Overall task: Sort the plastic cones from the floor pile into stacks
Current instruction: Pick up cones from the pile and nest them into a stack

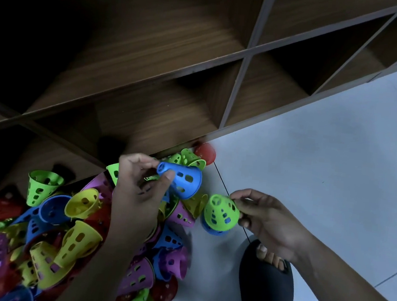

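- The pile (38, 244) of plastic cones is seen nearest, heaped on the floor (314, 149) at lower left. Red, blue, yellow, green and purple ones are tangled at all angles, and some are nested.
- A foot in a black slipper (264, 285) is planted just right of the pile, below the right hand.
- The cones are judged light, thin-walled and perforated. They are stiff enough to keep their shape, but likely to flex if squeezed at the wide rim. The narrow closed end or the holes are judged the surest places to take hold.
- A blue cone (182, 179) is held above the pile's far edge by the left hand (137, 193). Its narrow end is pinched between the thumb and curled fingers, and its wide mouth is turned to the right.
- A green cone (222, 212) is gripped at its side by the curled fingers of the right hand (266, 220). It sits nested over a second blue cone (211, 229), whose rim shows beneath. Whether this small stack rests on the floor cannot be told.
- The two hands are near each other but apart, so the held blue cone has only a short way to go to the stack.
- Open grey floor lies to the right and beyond, crossed by a dark grout line (221, 179). Ample room for stacks is judged there.
- Farther off, a red cone (205, 152) lies against the base edge of a wooden shelf unit (151, 73). That edge closes off the far side.
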The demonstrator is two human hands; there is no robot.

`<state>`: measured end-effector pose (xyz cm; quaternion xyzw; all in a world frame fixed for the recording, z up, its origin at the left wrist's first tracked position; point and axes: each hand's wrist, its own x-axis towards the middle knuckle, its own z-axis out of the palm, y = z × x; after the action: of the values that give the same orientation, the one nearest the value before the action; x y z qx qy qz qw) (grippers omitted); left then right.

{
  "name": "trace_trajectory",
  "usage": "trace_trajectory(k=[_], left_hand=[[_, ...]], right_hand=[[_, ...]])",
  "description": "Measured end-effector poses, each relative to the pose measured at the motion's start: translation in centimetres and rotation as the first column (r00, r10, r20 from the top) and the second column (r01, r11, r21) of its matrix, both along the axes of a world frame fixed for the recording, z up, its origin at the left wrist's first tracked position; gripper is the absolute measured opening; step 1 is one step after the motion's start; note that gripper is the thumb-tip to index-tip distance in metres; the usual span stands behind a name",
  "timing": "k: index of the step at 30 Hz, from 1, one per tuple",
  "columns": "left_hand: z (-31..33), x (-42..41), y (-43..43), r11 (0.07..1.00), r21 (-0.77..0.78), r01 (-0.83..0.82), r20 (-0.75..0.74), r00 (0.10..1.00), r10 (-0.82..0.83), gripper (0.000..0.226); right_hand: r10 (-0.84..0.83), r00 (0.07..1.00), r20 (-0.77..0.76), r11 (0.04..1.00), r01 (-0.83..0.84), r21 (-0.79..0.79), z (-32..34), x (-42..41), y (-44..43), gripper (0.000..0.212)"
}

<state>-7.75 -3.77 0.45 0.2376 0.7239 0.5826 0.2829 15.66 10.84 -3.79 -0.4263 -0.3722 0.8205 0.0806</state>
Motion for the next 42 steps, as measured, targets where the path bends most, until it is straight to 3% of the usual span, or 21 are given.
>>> trace_trajectory(k=[8, 12, 16, 21, 24, 26, 29, 33, 37, 42], left_hand=[[1.4, 4.1, -0.9, 0.978, 0.018, 0.21, 0.094, 0.973, -0.21, 0.038], [0.2, 5.9, -0.3, 0.956, -0.107, 0.275, -0.012, 0.961, -0.277, 0.035], [-2.2, 6.7, 0.0, 0.89, -0.266, 0.371, -0.137, 0.899, -0.415, 0.034], [-4.1, 7.3, 0.0, 0.815, -0.308, 0.491, -0.238, 0.79, -0.565, 0.032], [-4.1, 6.5, 0.3, 0.797, -0.298, 0.525, -0.188, 0.787, -0.588, 0.039], [-3.9, 5.4, 0.9, 0.801, -0.288, 0.525, -0.147, 0.802, -0.579, 0.043], [-4.7, 3.6, 2.1, 0.836, -0.29, 0.467, -0.217, 0.818, -0.532, 0.032], [-7.3, 0.8, 3.9, 0.826, -0.421, 0.376, -0.359, 0.767, -0.532, 0.027], [-9.4, -0.8, 5.1, 0.808, -0.491, 0.326, -0.46, 0.69, -0.558, 0.031], [-9.9, -1.2, 5.8, 0.666, -0.649, 0.367, -0.339, 0.645, -0.685, 0.047]], right_hand=[[0.103, 0.971, 0.218, 0.964, -0.151, 0.218, -1.0, 1.1, -1.0, 0.014], [0.191, 0.913, 0.36, 0.905, -0.306, 0.297, -0.9, 1.1, -1.1, 0.013], [0.176, 0.92, 0.351, 0.915, -0.284, 0.286, -1.7, 1.1, -0.8, 0.014], [0.074, 0.907, 0.415, 0.915, -0.227, 0.333, -3.0, 0.7, 0.9, 0.021], [0.068, 0.894, 0.442, 0.863, -0.276, 0.423, -2.9, -1.0, 2.3, 0.019], [0.081, 0.88, 0.467, 0.794, -0.34, 0.503, -3.0, -2.4, 3.2, 0.018], [0.101, 0.86, 0.5, 0.663, -0.433, 0.611, -3.2, -4.7, 4.3, 0.019], [0.14, 0.82, 0.555, 0.342, -0.566, 0.75, -3.5, -7.3, 5.4, 0.037], [0.199, 0.759, 0.62, 0.1, -0.645, 0.757, -4.5, -8.6, 6.6, 0.053], [0.197, 0.645, 0.739, -0.14, -0.727, 0.672, -4.8, -9.5, 8.3, 0.069]])
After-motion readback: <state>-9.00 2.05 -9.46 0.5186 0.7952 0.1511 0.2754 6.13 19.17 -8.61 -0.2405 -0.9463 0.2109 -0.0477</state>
